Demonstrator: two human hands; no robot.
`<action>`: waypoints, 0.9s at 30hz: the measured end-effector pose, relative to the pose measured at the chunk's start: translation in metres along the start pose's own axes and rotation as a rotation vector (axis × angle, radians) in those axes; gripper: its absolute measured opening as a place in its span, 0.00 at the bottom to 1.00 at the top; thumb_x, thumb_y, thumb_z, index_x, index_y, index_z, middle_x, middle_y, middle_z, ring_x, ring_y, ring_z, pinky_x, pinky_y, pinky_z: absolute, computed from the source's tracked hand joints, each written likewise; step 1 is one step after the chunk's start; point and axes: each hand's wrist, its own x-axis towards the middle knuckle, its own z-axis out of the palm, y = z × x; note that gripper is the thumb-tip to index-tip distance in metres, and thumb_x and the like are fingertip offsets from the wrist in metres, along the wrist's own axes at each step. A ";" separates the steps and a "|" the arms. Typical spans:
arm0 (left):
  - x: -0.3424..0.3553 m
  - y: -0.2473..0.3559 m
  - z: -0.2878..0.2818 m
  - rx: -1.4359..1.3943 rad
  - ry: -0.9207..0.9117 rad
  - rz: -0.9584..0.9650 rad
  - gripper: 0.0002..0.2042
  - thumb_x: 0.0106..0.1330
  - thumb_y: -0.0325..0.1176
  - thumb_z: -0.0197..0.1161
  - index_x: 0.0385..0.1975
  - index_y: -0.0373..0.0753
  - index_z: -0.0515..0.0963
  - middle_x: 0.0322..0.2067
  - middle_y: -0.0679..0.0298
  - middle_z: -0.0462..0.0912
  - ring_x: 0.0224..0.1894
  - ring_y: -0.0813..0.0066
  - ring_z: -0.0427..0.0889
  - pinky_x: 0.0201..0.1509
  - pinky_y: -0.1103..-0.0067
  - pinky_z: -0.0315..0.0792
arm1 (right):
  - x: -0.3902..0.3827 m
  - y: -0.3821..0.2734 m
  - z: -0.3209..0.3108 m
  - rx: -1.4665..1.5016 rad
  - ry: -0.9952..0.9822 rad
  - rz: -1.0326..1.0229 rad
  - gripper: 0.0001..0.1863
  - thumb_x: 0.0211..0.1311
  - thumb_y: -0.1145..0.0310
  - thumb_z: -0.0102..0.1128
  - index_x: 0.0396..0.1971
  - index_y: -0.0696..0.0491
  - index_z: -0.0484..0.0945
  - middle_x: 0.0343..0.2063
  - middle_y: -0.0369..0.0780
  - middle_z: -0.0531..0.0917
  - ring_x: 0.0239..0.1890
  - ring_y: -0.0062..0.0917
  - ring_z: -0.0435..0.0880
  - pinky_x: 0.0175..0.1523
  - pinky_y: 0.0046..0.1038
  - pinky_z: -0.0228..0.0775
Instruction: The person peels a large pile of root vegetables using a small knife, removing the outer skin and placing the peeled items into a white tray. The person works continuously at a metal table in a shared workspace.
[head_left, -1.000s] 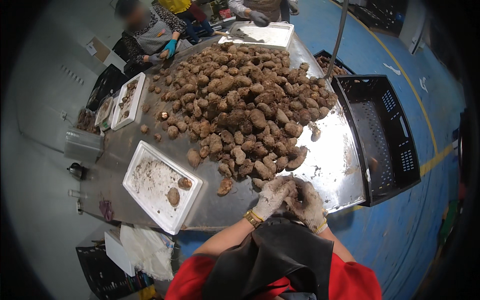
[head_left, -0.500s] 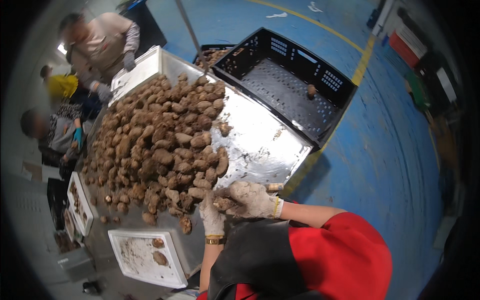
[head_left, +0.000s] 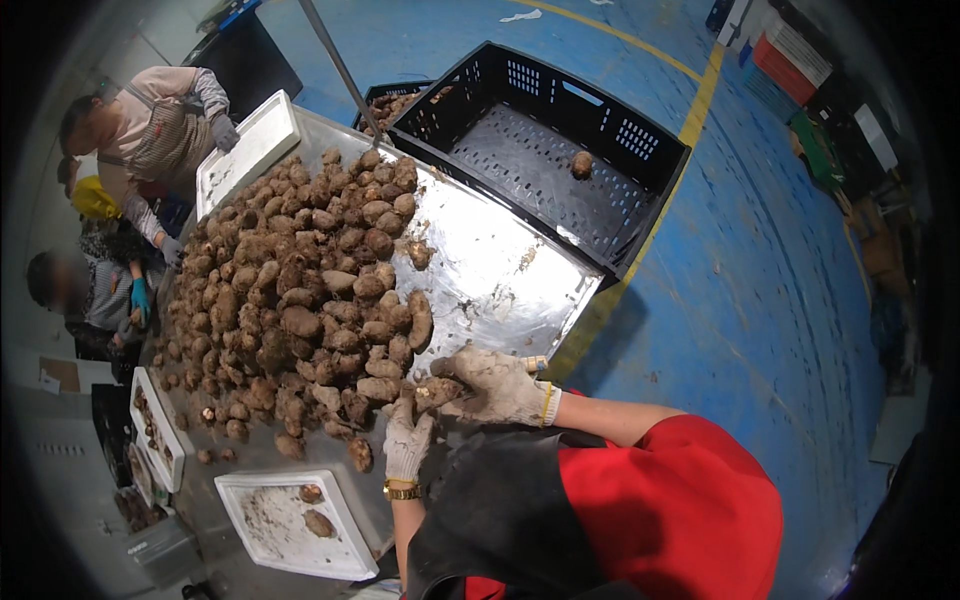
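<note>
My left hand (head_left: 408, 440), in a dirty white knit glove, is closed on the lower end of a small brown tuber, which looks like a taro (head_left: 436, 393). My right hand (head_left: 500, 388), gloved the same way, curls against the other side of that taro. A short pale handle (head_left: 535, 363) sticks out past the far side of the right glove; the rest of this tool is hidden. Just left of both hands rises a large heap of soil-covered taros (head_left: 300, 300) on the metal table (head_left: 490, 270).
Beyond the table's right edge stands a black crate (head_left: 650, 190) with one taro (head_left: 581, 165) inside. A white tray (head_left: 350, 540) with two pieces lies near left. Another white tray (head_left: 245, 155) is at the far end, beside co-workers (head_left: 155, 130) along the left.
The whole view has shifted a little, so the table and crate sit further left and higher. My left hand is slightly lower on the taro, showing more of it between the gloves.
</note>
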 end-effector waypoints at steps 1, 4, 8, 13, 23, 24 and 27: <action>0.001 0.014 -0.002 0.059 0.014 -0.008 0.22 0.72 0.43 0.57 0.50 0.25 0.77 0.36 0.53 0.86 0.34 0.61 0.86 0.41 0.67 0.79 | -0.003 0.003 0.003 0.019 0.009 -0.013 0.30 0.53 0.50 0.68 0.55 0.47 0.77 0.38 0.39 0.77 0.42 0.35 0.81 0.45 0.33 0.75; 0.001 0.067 -0.012 -0.392 0.022 -0.518 0.22 0.77 0.45 0.50 0.51 0.28 0.77 0.36 0.54 0.85 0.29 0.67 0.86 0.30 0.75 0.80 | 0.001 0.000 -0.003 -0.011 -0.122 -0.023 0.30 0.54 0.49 0.66 0.56 0.45 0.76 0.38 0.39 0.77 0.42 0.35 0.81 0.45 0.34 0.75; 0.003 0.032 -0.009 -0.357 -0.069 -0.327 0.21 0.79 0.41 0.44 0.53 0.29 0.77 0.41 0.54 0.85 0.38 0.67 0.86 0.40 0.75 0.79 | 0.008 -0.010 -0.003 -0.024 -0.169 -0.026 0.28 0.56 0.48 0.64 0.54 0.46 0.76 0.36 0.40 0.77 0.42 0.37 0.81 0.45 0.36 0.76; 0.002 0.063 0.005 -0.289 0.010 -0.231 0.19 0.78 0.40 0.49 0.54 0.30 0.78 0.46 0.53 0.85 0.44 0.60 0.84 0.51 0.70 0.77 | 0.013 -0.013 -0.010 0.025 -0.293 0.032 0.28 0.55 0.48 0.66 0.52 0.50 0.76 0.40 0.42 0.79 0.43 0.41 0.82 0.44 0.40 0.76; -0.011 0.027 0.018 0.375 0.321 0.313 0.12 0.70 0.32 0.57 0.49 0.33 0.78 0.36 0.49 0.83 0.37 0.48 0.83 0.40 0.63 0.76 | 0.017 -0.021 -0.022 -0.093 -0.566 0.134 0.31 0.55 0.36 0.61 0.37 0.53 0.77 0.31 0.46 0.84 0.34 0.43 0.86 0.36 0.43 0.78; -0.012 0.028 0.018 0.366 0.333 0.274 0.12 0.70 0.32 0.57 0.48 0.33 0.79 0.36 0.49 0.83 0.37 0.48 0.83 0.40 0.63 0.76 | 0.017 -0.023 -0.023 -0.072 -0.547 0.133 0.30 0.55 0.36 0.61 0.33 0.54 0.77 0.28 0.46 0.83 0.31 0.44 0.85 0.35 0.43 0.77; -0.010 0.043 0.010 0.444 0.305 0.399 0.11 0.70 0.31 0.57 0.46 0.32 0.79 0.36 0.49 0.83 0.36 0.47 0.83 0.40 0.62 0.76 | 0.013 -0.021 -0.018 -0.110 -0.518 0.110 0.29 0.56 0.37 0.62 0.30 0.53 0.77 0.25 0.45 0.83 0.29 0.44 0.85 0.34 0.43 0.77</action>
